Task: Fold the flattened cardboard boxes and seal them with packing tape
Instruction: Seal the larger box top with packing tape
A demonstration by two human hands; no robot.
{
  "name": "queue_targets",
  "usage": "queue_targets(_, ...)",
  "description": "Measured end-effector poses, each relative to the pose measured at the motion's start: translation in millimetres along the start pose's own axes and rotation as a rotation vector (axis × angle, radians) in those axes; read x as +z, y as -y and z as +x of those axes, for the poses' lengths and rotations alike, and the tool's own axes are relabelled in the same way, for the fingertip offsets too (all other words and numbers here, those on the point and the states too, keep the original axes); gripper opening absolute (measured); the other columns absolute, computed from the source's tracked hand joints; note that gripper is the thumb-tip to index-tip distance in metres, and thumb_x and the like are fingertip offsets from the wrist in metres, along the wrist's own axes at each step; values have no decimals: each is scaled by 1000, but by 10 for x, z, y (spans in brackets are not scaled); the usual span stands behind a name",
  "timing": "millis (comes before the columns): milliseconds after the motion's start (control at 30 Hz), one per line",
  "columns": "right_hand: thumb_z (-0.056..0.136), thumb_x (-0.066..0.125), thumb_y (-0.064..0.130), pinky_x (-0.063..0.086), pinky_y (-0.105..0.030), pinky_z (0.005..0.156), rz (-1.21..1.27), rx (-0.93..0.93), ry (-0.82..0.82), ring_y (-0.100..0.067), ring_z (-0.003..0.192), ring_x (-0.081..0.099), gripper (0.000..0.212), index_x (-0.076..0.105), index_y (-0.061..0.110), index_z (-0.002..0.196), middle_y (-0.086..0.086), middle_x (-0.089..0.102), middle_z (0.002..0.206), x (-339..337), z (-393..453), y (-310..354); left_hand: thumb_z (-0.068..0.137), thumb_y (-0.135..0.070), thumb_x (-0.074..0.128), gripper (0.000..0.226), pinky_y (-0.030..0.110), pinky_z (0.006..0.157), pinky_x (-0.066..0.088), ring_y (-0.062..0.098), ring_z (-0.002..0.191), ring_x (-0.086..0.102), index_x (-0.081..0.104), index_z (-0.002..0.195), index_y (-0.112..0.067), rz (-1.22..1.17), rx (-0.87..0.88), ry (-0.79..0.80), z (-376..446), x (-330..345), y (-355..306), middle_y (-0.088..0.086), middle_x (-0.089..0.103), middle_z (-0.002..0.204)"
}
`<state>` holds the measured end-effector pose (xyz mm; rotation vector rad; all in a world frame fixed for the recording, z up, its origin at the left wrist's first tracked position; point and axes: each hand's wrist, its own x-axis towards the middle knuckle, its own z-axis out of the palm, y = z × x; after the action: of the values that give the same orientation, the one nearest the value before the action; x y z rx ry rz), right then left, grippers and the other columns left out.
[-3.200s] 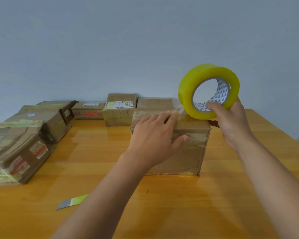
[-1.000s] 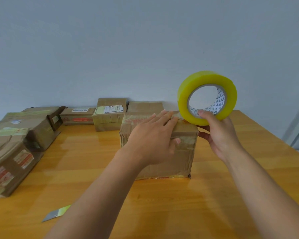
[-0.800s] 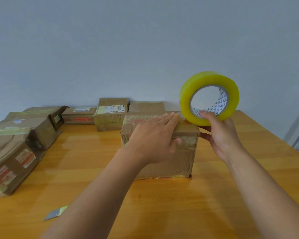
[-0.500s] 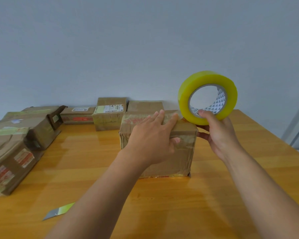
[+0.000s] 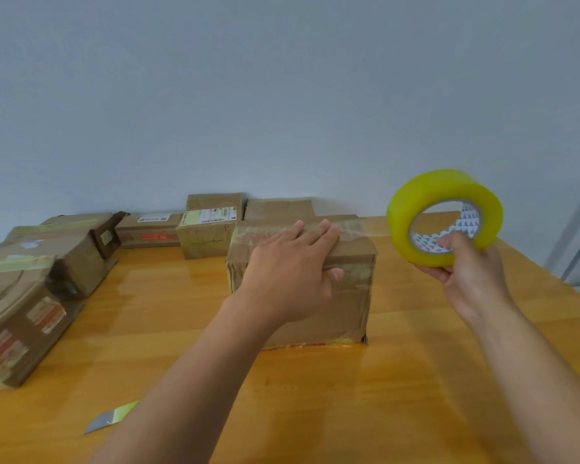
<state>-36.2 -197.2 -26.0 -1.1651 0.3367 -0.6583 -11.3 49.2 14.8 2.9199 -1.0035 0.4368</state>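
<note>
Left hand (image 5: 292, 279) flat, fingers straight, pressing tape onto folded box (image 5: 342, 296); right hand (image 5: 466, 276) beside it grips yellow tape roll (image 5: 444, 216), strip stretched between, uncut; sealed boxes (image 5: 211, 229) beyond left hand, so task looks well advanced

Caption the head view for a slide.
Left hand presses tape onto the box while the right hand pulls the tape roll away.

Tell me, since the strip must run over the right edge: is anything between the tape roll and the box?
Nothing visible: only bare table separates the tape roll in the right hand from the box.
</note>
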Motion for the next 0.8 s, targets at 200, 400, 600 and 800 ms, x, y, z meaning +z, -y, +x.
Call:
queue_targets(200,92,53,1,61,-39,66,36,83,5,-26,87,67,20,63,18,95,-12,65,98,-71,-25,-236,95,-71,28,65,45,118,23,18,152,14,15,154,-46,-51,-20,-3,0,-39,-44,-16,14,164)
queue_targets(400,92,52,0,60,-31,58,101,162,8,-31,92,67,18,62,8,106,-20,64,106,-44,-95,-476,83,-85,26,93,34,114,29,15,146,29,36,147,-18,41,-33,-87,150,-38,-313,-4,36,156)
queue_targets(600,93,52,-2,62,-36,65,189,245,60,-32,93,69,20,62,9,106,-20,67,104,119,-171,-648,92,-72,34,62,33,81,53,19,113,65,62,121,-24,123,-50,-287,256,179,-375,-1,68,120)
queue_targets(800,93,57,3,59,-31,62,100,246,133,-34,95,69,14,64,11,103,-18,69,105,385,-193,-742,100,-57,33,60,38,113,36,19,143,39,50,141,-17,19,-22,-246,236,210,-110,-1,42,155)
